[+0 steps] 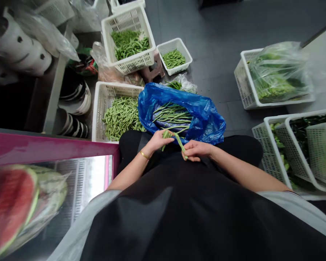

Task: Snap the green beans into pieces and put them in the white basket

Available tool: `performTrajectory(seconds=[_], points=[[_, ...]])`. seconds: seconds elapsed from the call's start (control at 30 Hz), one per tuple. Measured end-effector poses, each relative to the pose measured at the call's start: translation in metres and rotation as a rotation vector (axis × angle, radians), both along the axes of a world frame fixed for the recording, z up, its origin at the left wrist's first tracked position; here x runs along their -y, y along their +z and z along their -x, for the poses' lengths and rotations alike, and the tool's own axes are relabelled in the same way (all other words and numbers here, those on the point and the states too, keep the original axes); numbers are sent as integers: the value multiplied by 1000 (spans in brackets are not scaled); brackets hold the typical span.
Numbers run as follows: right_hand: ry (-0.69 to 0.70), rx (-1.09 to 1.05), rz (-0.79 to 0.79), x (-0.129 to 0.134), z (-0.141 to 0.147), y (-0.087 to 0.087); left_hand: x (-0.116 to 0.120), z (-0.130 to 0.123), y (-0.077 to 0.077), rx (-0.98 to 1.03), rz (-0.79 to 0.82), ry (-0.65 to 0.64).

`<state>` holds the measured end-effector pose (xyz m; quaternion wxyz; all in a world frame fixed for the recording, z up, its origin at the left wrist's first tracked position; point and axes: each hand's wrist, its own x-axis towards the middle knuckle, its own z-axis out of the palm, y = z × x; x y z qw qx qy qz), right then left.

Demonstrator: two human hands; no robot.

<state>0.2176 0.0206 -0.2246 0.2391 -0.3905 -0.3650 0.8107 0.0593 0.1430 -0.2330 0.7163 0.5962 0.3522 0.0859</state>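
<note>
Between my two hands stretches a long green bean (pixel 179 142). My left hand (pixel 159 140), with a gold bangle on its wrist, is closed on green bean pieces. The fingers of my right hand (pixel 195 150) pinch the lower end of the long bean. Just beyond my hands an opened blue plastic bag (pixel 209 117) rests by my lap, with whole long beans (pixel 172 115) lying inside it. To the left of the bag, a white basket (pixel 97 108) holds a heap of short bean pieces (pixel 122 117).
Ahead stand a white basket (pixel 127 67) of green vegetables and a small white basket (pixel 188 59) of cut beans. At right are a basket (pixel 251 85) with bagged greens and several tilted baskets (pixel 277 152). A display case (pixel 78 188) with cut watermelon (pixel 11 206) is at left.
</note>
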Motion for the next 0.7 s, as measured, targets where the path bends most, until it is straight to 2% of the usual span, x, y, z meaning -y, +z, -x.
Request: performTrajectory(seconds=[0.07,0.13,0.23,0.33,0.4,0.5,0.6,0.63,0.7], points=[[-133,103,-38,-2,11,-8,2,-2,2,75,142,131],[-152,249,-96,-7,19,-10,7,-6,8,126,220,151],[-100,527,-292,-12,17,3,13,-11,16,100,169,53],[-217,741,-402,-14,-2,25,12,-13,21,16,21,-70],[-239,748,-345,-14,-16,34,12,-13,23,-22,-75,-156],[-74,572,-284,-13,-23,31,14,-13,23,-31,-110,-281],[-11,471,-360,-8,-12,17,20,-11,17,-12,23,-348],[-45,535,-437,-6,-6,12,22,-11,13,-9,103,-336],[-163,801,-639,-2,3,5,25,-10,2,-17,294,-247]])
